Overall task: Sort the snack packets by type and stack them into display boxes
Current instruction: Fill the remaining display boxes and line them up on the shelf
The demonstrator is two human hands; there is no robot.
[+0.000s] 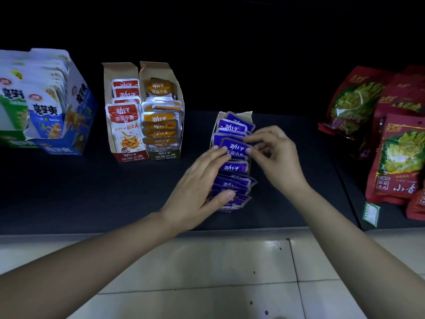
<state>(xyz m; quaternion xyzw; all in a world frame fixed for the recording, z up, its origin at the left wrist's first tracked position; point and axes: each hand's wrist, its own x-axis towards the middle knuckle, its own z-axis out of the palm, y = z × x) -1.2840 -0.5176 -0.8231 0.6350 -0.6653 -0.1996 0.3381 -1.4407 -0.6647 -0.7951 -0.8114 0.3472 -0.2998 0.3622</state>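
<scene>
**Right hand [274, 157] seats a purple packet in its row**

Right hand pinches the right edge of a purple packet [235, 148] between thumb and fingertips, holding it tilted just above the middle of the row of purple packets [232, 180]. Left hand [200, 187] lies flat along the row's left side, fingers straight and thumb pressing the front packets, steadying them. The row stands in a narrow purple box [247, 114] on the dark shelf [115, 192].

Sorting looks far along: the red box [132, 157] and orange box [164, 155] to the left are already filled by type. The step in hand is probably slotting this packet in. Next, it needs pushing down between its neighbours while the left hand keeps the row from fanning out.
</scene>
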